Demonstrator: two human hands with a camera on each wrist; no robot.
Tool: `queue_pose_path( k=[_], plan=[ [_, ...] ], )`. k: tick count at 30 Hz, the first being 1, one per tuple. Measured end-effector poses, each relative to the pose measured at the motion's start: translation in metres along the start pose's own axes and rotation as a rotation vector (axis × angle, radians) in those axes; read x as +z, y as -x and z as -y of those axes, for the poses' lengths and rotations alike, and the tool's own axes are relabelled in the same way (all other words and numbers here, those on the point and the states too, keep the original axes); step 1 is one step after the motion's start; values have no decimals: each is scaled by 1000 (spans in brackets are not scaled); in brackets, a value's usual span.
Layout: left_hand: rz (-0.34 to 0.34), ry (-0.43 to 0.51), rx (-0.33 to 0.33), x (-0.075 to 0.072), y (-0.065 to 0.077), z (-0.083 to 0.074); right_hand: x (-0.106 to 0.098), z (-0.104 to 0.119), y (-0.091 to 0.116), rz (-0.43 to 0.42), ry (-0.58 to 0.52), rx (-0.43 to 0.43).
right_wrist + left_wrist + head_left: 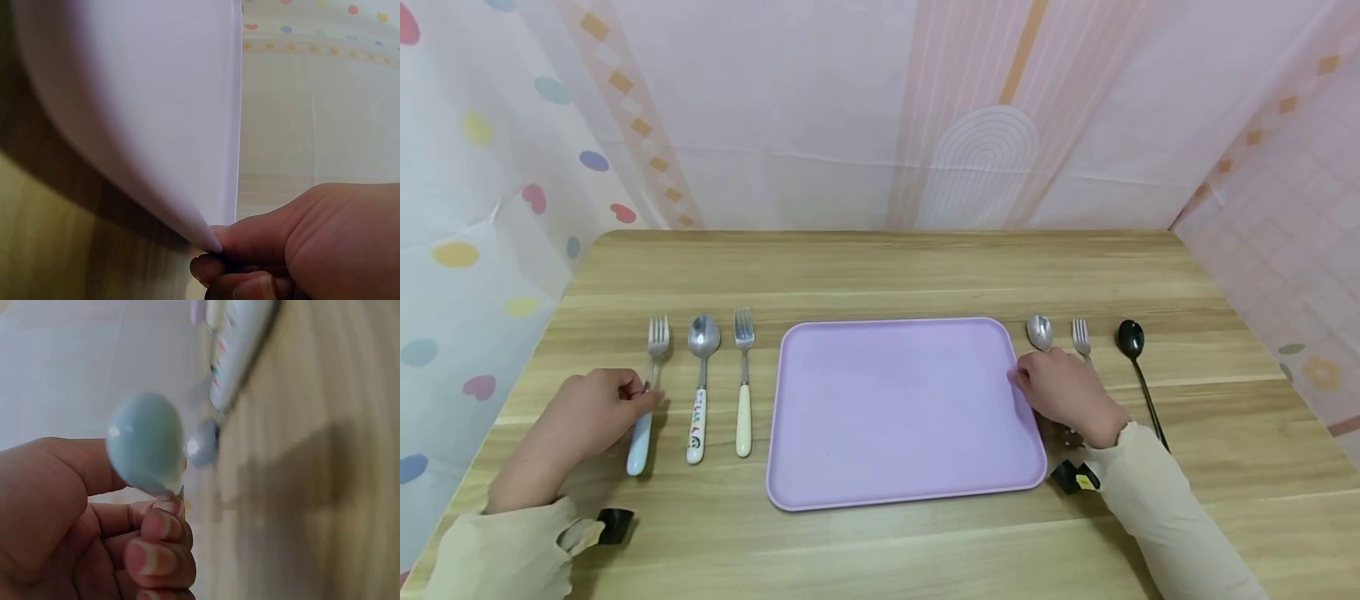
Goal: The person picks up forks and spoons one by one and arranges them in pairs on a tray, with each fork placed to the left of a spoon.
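At the left of the table my left hand [597, 407] pinches a fork [640, 442] by its pale blue handle, tines pointing away from me. The rounded handle end [145, 442] is large in the left wrist view, thumb and fingertips closed around the handle behind it. My right hand [1063, 387] grips the right edge of a purple rectangular tray [902, 417], thumb over the rim and fingers beneath. In the right wrist view the tray [156, 94] slopes up from the pinching thumb and fingers [256, 289].
Right of the held fork lie a spoon [703, 337] with a printed white handle and a fork [744, 417] with a cream handle. Beyond the tray are a small spoon [1040, 331], a fork [1081, 335] partly behind my right hand, and a black spoon [1131, 339]. Patterned curtains [820, 108] surround the table.
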State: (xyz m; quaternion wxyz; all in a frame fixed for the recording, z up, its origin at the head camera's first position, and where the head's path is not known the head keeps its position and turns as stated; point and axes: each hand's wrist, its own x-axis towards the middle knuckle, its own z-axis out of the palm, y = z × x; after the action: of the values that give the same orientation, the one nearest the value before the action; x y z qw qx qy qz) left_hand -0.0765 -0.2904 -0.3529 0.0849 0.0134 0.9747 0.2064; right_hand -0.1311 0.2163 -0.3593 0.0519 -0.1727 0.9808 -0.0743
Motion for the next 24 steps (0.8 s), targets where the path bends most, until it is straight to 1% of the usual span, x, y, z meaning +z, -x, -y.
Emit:
queue_pose_path(
  k=[5,13,18,21,24],
  plan=[
    [-41,6,31,0,3,-22,1,1,0,8,1,8],
    [-81,35,41,2,8,-51,2,7,-5,19,9,5],
    [-92,38,72,5,5,-70,2,9,-9,35,8,20],
    [-111,39,107,7,2,-81,3,10,-9,44,10,26],
    [-112,44,119,10,-2,-92,2,10,-9,50,6,34]
  ],
)
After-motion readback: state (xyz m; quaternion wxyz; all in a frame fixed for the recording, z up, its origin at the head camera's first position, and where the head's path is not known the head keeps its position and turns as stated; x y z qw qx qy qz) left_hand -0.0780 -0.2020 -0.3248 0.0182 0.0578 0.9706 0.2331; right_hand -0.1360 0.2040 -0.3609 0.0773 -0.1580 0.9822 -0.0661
